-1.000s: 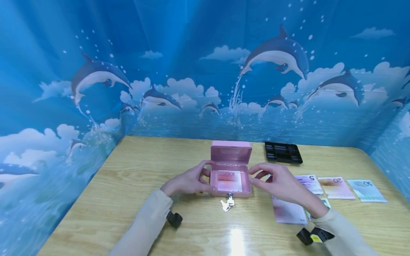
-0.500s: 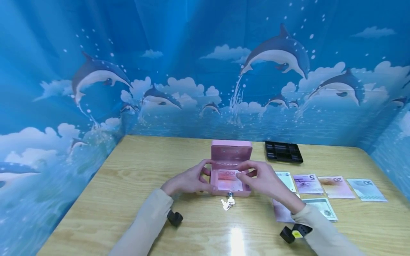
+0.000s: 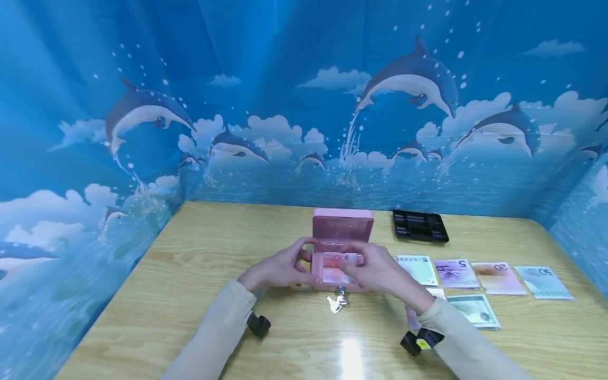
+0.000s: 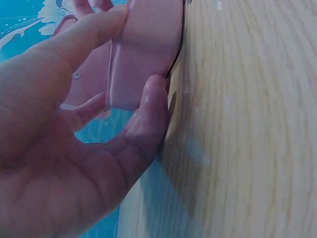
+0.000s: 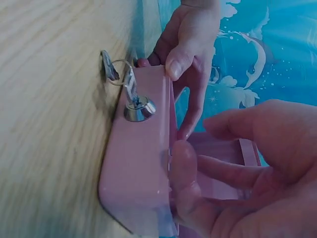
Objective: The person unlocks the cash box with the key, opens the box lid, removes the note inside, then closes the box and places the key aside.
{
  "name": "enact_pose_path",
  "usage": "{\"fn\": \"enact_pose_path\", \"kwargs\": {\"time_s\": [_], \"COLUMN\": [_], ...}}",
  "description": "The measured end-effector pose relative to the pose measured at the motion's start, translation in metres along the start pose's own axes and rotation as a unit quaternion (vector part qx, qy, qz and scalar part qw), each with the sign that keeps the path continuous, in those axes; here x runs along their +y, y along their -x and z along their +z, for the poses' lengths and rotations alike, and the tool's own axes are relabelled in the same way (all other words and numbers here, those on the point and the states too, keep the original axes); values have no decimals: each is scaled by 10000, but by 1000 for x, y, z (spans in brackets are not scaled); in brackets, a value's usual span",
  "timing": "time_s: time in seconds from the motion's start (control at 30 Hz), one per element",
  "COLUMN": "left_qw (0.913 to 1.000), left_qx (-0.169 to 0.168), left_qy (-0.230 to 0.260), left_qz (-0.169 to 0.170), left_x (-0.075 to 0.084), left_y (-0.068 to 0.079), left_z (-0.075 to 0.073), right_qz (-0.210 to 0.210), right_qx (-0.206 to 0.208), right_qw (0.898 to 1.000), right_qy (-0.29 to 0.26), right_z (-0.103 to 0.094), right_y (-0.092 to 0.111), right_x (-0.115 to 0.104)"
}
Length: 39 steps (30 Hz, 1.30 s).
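Observation:
A pink cash box [image 3: 343,214] stands on the table with its lid raised. My left hand [image 3: 277,268] holds its left side, thumb at the front corner and a finger near the hinge; the left wrist view shows thumb and fingers spread along that wall. A reddish 100 banknote [image 3: 329,272] lies inside the box. My right hand [image 3: 380,272] reaches over the right wall, fingers bent and fingertips over the note. In the right wrist view its thumb [image 5: 184,166] is just inside the front rim, index finger apart from it. Keys [image 3: 335,304] hang from the front lock [image 5: 140,110].
A black compartment tray [image 3: 420,226] sits behind on the right. Banknotes lie in rows right of the box, among them a 5 note [image 3: 456,274], a 20 note [image 3: 499,278], a bluish note [image 3: 544,282] and a green note [image 3: 475,310]. A dolphin-print curtain [image 3: 285,105] surrounds the table.
My right hand has moved left from the box's right edge to over the 100 note, uncovering more banknotes on the table. The left hand keeps its hold on the box.

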<state>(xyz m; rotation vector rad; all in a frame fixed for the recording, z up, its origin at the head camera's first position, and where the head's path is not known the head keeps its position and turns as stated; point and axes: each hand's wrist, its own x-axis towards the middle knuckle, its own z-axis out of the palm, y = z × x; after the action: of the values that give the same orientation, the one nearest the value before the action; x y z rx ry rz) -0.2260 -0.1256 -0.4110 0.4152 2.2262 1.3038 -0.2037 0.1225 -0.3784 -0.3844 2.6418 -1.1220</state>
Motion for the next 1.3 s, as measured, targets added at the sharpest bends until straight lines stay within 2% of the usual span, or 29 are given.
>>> {"fn": "enact_pose_path", "kwargs": {"time_s": [0.13, 0.3, 0.37, 0.5, 0.73, 0.87, 1.0, 1.3], "left_qw": [10000, 10000, 9999, 9999, 9999, 9999, 9998, 9998], "left_qx": [14, 0, -19, -21, -1, -3, 7, -2], "left_qy": [73, 64, 77, 115, 128, 155, 191, 165], "left_qz": [-17, 57, 105, 115, 17, -4, 4, 62], "left_x": [-1, -1, -1, 0, -1, 0, 0, -1], "left_y": [-1, 0, 0, 0, 0, 0, 1, -1], "left_z": [0, 0, 0, 0, 0, 1, 1, 1], "right_qz": [182, -266, -320, -6, 262, 503, 709, 682], "right_qx": [36, 124, 157, 251, 212, 113, -109, -426], "right_qw": [9996, 9978, 9972, 9976, 9991, 9980, 9921, 9938], "right_qy": [225, 589, 651, 651, 241, -374, -1030, -765], "right_z": [4, 11, 12, 11, 8, 5, 0, -2], "right_y": [-4, -8, -8, -7, -8, -9, -12, -21], "right_x": [-5, -9, -9, -9, -5, -1, 2, 6]}}
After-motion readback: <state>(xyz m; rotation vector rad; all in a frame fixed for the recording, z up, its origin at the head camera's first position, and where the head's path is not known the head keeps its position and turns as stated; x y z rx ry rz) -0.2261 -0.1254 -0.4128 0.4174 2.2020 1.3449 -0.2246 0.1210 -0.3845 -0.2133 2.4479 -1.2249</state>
